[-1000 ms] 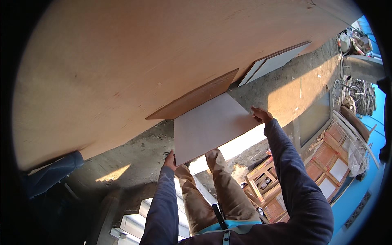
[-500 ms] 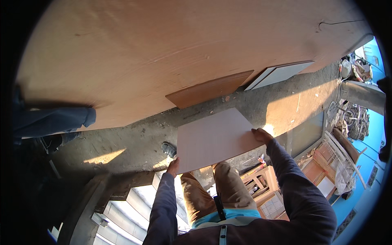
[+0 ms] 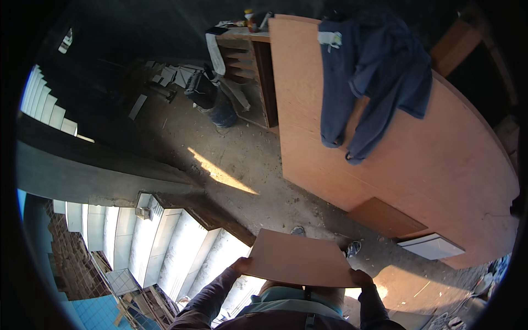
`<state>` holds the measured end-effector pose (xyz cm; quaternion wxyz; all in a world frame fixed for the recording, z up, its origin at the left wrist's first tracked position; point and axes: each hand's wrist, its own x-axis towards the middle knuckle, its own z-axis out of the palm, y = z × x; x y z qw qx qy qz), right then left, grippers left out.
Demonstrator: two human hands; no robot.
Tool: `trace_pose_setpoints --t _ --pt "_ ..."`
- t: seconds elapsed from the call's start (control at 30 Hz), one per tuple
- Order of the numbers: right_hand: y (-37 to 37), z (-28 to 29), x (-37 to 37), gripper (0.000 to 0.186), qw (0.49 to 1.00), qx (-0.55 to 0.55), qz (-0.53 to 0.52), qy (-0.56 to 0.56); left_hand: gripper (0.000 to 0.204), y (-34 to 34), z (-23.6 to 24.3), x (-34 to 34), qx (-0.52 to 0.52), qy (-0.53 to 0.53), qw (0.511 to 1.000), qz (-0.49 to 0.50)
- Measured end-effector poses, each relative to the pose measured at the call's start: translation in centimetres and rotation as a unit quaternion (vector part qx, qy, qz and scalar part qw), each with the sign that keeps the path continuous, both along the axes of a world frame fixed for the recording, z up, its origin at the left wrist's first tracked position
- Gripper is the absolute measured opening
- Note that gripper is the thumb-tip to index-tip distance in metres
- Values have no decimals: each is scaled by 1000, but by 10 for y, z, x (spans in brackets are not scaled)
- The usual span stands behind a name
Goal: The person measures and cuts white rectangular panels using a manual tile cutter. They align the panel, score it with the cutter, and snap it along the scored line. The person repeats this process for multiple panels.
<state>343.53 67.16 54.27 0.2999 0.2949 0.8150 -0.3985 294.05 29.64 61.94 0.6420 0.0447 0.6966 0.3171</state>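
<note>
A flat, brownish rectangular board (image 3: pixel 300 256) is held out in front of my body at about waist height. My left hand (image 3: pixel 241 266) grips its left edge near the near corner. On the opposite side, my right hand (image 3: pixel 361 278) is closed on the near right corner. Parts of my shoes show on the floor past the board. The board hides most of my legs.
A large wooden sheet (image 3: pixel 308 110) leans at the right, with dark blue clothes (image 3: pixel 374 77) draped over it. At its foot stand a brown panel (image 3: pixel 388 216) and a white panel (image 3: pixel 432 246). White steps (image 3: pixel 176 247) descend at the left. A dark bin (image 3: pixel 220 110) stands farther off.
My view has swung left, bringing the steps, bin and hanging clothes into sight. Both hands keep their hold on the board, which now sits lower in the picture.
</note>
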Motion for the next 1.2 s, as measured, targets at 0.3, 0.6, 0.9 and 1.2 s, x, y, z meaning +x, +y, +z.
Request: trace_pose_setpoints --t 0.3,0.6,0.9,1.2 --pt "29 16 -324 64 998 -51 -6 -38 53 -70 140 -124 -159 214 952 148" --pt "58 117 -608 70 997 -51 -3 -50 41 -71 112 -307 -80 375 924 13" --pt "87 138 -845 82 989 -75 7 -126 43 -66 68 -556 -138 288 940 120" --pt "41 18 -1075 66 968 -120 -49 -216 27 -115 10 -871 37 398 877 -267"
